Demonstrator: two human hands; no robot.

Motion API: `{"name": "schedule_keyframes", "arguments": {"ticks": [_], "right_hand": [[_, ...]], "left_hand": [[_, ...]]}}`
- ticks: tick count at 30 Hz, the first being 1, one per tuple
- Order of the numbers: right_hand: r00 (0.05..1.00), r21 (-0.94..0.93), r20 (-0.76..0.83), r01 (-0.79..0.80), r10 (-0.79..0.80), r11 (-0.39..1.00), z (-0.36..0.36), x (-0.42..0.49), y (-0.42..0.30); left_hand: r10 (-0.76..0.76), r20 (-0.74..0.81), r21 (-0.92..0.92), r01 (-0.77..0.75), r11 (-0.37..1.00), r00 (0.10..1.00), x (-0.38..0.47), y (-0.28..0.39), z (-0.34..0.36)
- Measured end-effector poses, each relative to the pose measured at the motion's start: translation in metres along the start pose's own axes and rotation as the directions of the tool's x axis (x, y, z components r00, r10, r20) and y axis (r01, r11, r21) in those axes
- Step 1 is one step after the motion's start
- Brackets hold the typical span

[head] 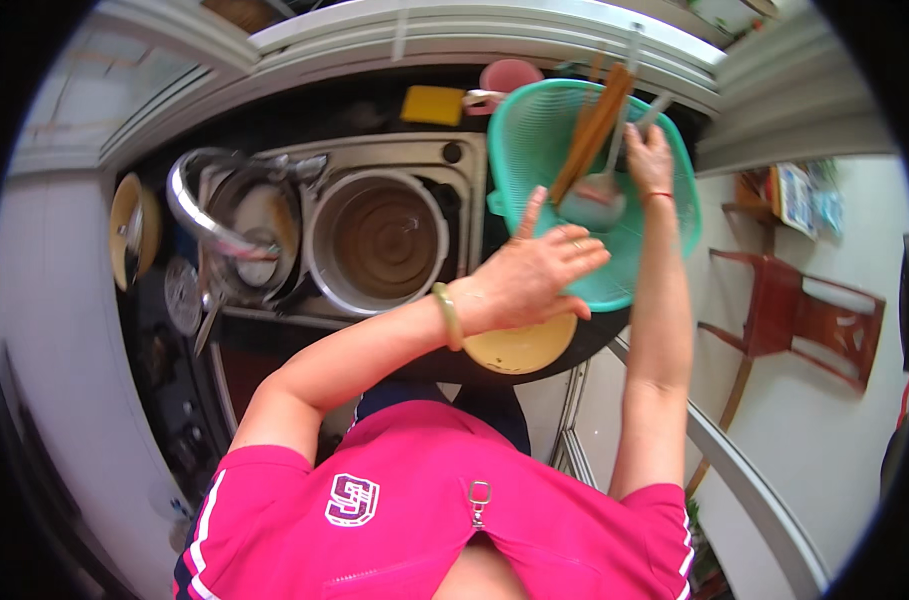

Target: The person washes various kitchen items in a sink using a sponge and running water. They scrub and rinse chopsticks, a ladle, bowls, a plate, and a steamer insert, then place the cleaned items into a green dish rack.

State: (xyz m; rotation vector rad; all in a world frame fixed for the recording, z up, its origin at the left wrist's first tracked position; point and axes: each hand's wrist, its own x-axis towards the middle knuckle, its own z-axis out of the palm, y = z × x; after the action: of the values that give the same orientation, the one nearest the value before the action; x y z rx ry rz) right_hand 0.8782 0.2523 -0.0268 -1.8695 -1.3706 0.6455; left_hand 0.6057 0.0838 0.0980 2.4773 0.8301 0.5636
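My left hand (540, 270) is spread and holds nothing. It hovers over the near rim of a green plastic colander basket (525, 150), partly covering a yellow bowl (525, 349) below. Inside the basket, my right hand (651, 161) has its fingers around the pale handle (655, 109) of a utensil whose other end I cannot make out. Several wooden chopsticks (593, 139) lean in the basket, their tops past its far rim. Beside them rests a metal ladle (595, 201) with a long handle, somewhat blurred.
Left of the basket, a metal pot (315, 247) of brownish water sits in the sink (465, 187). Cookware (255, 214) lies under the curved faucet (180, 187). A yellow sponge (433, 105) and pink container (510, 75) stand behind. A wooden chair (781, 307) is off right.
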Motion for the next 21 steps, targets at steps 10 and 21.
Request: {"name": "schedule_keyframes", "arguments": {"ticks": [10, 21], "right_hand": [[0.984, -0.156, 0.125, -0.104, 0.124, 0.982, -0.018, -0.009, -0.004], [0.987, -0.098, 0.152, -0.034, 0.049, 0.995, -0.042, -0.016, 0.035]], "left_hand": [[0.122, -0.162, 0.085, -0.109, 0.990, 0.979, -0.011, 0.009, 0.040], [0.152, -0.054, 0.124, -0.145, 0.982, 0.987, -0.024, 0.014, 0.042]]}}
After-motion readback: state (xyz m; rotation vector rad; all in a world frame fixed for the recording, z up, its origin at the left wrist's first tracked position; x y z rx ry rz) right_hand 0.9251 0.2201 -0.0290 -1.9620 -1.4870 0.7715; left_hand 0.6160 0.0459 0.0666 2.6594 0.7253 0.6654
